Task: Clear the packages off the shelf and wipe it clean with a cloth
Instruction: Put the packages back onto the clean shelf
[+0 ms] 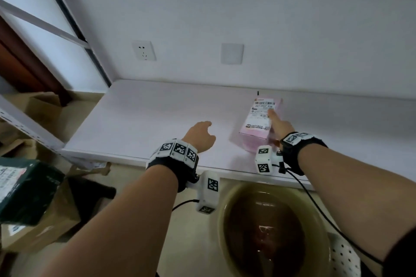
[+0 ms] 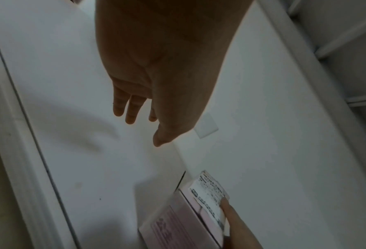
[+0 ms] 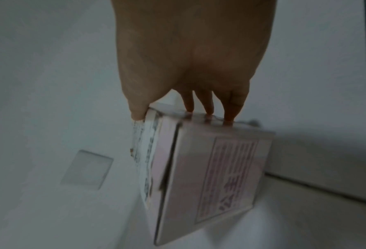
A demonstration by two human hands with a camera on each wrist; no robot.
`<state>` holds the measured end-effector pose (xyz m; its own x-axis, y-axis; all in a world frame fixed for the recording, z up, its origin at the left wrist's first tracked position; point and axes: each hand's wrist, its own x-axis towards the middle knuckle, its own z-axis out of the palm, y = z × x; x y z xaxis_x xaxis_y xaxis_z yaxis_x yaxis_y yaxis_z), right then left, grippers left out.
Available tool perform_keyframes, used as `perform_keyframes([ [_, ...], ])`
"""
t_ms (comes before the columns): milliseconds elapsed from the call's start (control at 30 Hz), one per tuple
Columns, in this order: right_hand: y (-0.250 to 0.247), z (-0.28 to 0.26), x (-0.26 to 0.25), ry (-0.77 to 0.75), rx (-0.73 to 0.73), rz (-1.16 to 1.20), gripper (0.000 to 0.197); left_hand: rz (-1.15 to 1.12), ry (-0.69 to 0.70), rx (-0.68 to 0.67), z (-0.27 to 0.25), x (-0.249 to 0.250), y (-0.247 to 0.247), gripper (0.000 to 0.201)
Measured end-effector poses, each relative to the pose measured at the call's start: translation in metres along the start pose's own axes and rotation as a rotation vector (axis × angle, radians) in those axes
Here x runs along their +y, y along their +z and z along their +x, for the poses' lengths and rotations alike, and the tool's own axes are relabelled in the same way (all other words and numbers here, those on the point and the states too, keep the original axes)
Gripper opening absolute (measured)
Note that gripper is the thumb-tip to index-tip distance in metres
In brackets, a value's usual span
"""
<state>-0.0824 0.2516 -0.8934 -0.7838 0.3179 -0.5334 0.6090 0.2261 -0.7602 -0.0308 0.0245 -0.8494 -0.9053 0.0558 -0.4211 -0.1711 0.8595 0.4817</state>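
Head view: right hand [image 1: 278, 127] grips pink package [image 1: 258, 127] on shelf [image 1: 135, 114]; left hand [image 1: 200, 136] relaxed, holding nothing, just left of pkg.

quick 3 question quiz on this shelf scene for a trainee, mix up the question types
1. True or false: the left hand holds the pink box.
2. Which thing sits on the floor below the shelf edge? A) basin of brown water B) bucket of sand C) stack of plates
3. Fill in: the right hand grips the pink box by its ____ side and top, thumb on the shipping label.

Key:
1. False; it hovers open over the bare shelf.
2. A, the basin.
3. Right.
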Motion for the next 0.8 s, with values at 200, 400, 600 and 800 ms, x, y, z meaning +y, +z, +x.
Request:
perform_keyframes([
  [200,-0.036,0.023,0.014,0.006,0.038,-0.074,0.078,-0.012,0.026,-0.051,0.016,0.023,0.017,0.058],
  [400,-0.037,0.032,0.018,0.002,0.193,-0.106,0.07,-0.025,-0.009,-0.03,0.015,0.024,0.015,0.058],
  [600,-0.034,0.015,0.011,-0.042,0.383,-0.243,0.071,-0.012,0.018,0.011,0.004,0.027,0.01,0.057],
  [800,-0.025,-0.022,-0.003,-0.21,0.404,-0.353,0.066,0.004,0.033,0.062,-0.017,0.015,-0.006,0.057],
])
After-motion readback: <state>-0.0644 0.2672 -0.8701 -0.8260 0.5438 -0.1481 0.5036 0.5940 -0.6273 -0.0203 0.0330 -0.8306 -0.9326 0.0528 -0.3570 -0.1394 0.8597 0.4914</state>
